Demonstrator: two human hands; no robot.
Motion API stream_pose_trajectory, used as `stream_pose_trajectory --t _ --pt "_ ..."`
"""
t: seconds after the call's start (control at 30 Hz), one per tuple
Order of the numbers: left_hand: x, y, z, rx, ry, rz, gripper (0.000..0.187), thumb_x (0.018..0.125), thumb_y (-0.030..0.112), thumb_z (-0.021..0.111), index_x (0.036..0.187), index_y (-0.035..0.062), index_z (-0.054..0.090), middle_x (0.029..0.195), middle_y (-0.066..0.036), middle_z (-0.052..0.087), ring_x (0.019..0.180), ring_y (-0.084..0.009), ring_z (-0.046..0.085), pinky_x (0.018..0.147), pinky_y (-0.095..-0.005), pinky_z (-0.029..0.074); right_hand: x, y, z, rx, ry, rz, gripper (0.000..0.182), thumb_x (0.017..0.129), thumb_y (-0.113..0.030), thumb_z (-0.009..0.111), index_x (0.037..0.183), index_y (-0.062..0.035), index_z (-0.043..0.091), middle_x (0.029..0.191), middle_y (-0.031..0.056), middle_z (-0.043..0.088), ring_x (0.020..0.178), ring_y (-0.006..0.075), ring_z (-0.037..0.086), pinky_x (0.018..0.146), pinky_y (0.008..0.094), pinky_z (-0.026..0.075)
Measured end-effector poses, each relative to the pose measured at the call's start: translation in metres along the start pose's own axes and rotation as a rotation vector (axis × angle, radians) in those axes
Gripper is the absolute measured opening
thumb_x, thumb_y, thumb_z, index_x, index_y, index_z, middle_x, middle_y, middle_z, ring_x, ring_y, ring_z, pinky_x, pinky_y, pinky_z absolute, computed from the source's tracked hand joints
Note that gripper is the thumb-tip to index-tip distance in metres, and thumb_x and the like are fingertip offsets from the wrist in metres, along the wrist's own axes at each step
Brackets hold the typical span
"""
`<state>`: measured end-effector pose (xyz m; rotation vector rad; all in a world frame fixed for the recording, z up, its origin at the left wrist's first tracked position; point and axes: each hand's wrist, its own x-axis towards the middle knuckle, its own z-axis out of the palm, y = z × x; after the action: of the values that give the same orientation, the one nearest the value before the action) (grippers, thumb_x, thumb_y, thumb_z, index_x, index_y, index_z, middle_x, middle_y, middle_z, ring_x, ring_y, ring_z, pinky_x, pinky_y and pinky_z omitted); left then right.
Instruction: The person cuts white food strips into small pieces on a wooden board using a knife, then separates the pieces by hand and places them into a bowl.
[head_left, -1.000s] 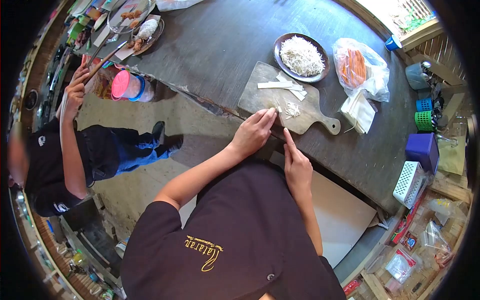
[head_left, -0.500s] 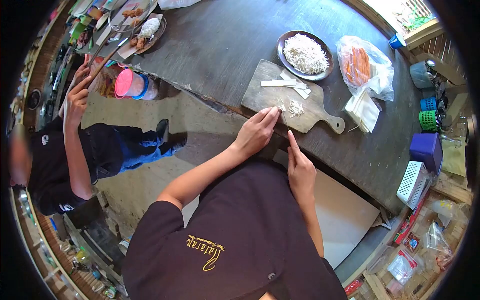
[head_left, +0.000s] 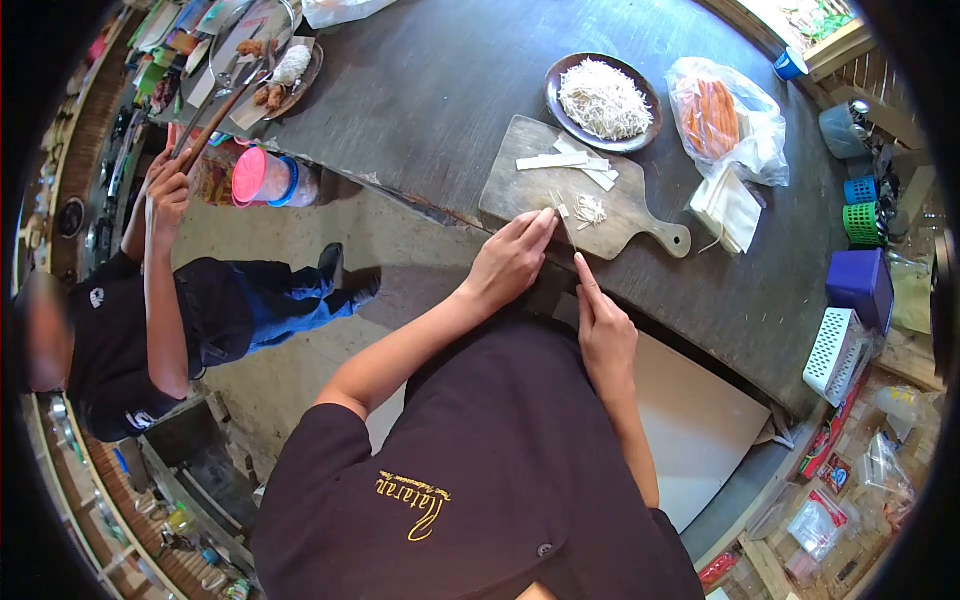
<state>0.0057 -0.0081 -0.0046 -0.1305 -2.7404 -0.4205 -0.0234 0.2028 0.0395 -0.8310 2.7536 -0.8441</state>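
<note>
A wooden cutting board (head_left: 634, 206) lies at the table's near edge. My left hand (head_left: 512, 258) is closed at its lower left edge, fingertips pinching a small white piece. My right hand (head_left: 606, 335) grips a thin knife (head_left: 570, 235), index finger stretched along it; the handle is hidden in the palm. The blade lies just right of my left fingertips. Fine white shreds (head_left: 590, 210) sit in a small pile beside the blade. Flat white strips (head_left: 566, 161) rest crossed higher on the board. Behind it stands a dark bowl (head_left: 652, 132) heaped with white shreds (head_left: 604, 98).
Right of the bowl are a plastic bag (head_left: 763, 130) with orange sticks and a stack of white sheets (head_left: 727, 211). Baskets, including a white one (head_left: 832, 352), line the right side. At left, another person (head_left: 165, 300) holds long utensils over a plate (head_left: 306, 88).
The view has shifted slightly. My hands stay at the board's edge with the knife and white piece. The other person's hands and utensils have moved a little.
</note>
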Motion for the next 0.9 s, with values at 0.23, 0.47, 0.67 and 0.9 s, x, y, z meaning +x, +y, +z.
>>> stream_pose_trajectory --t 0.23,0.47,0.67,0.9 --pt "-0.001 0.002 0.001 -0.035 -0.005 -0.026 0.060 0.086 0.007 0.071 0.143 -0.0078 0.062 0.148 -0.015 0.058 0.135 -0.0296 0.056 0.116 -0.0385 0.049 0.036 0.006 0.024 0.049 0.016 -0.021 0.051 0.112 -0.026 0.058 0.161 -0.0393 0.052 0.081 0.0159 0.070 0.074 0.0393 0.073 0.064 0.0531 0.056" --pt "-0.002 0.001 0.005 -0.036 0.015 -0.021 0.058 0.086 0.006 0.071 0.142 -0.0081 0.062 0.148 -0.016 0.059 0.134 -0.0305 0.057 0.116 -0.0393 0.049 0.008 -0.002 0.001 0.049 -0.030 0.031 0.051 0.112 -0.027 0.058 0.161 -0.0405 0.052 0.084 0.0164 0.070 0.073 0.0382 0.072 0.064 0.0528 0.056" --pt "-0.003 0.000 0.006 -0.052 0.041 -0.022 0.057 0.085 0.005 0.070 0.140 -0.0089 0.063 0.146 -0.015 0.061 0.132 -0.0299 0.058 0.115 -0.0390 0.050 0.002 -0.002 0.000 0.065 -0.041 0.022 0.051 0.112 -0.025 0.058 0.161 -0.0398 0.052 0.086 0.0165 0.071 0.075 0.0388 0.072 0.065 0.0523 0.056" --pt "-0.001 0.002 0.004 -0.024 0.052 -0.016 0.057 0.084 0.005 0.070 0.139 -0.0089 0.065 0.144 -0.015 0.062 0.131 -0.0293 0.059 0.114 -0.0384 0.051 0.040 0.001 0.015 0.083 0.052 -0.056 0.050 0.112 -0.024 0.059 0.160 -0.0375 0.054 0.091 0.0176 0.074 0.080 0.0386 0.074 0.067 0.0513 0.056"
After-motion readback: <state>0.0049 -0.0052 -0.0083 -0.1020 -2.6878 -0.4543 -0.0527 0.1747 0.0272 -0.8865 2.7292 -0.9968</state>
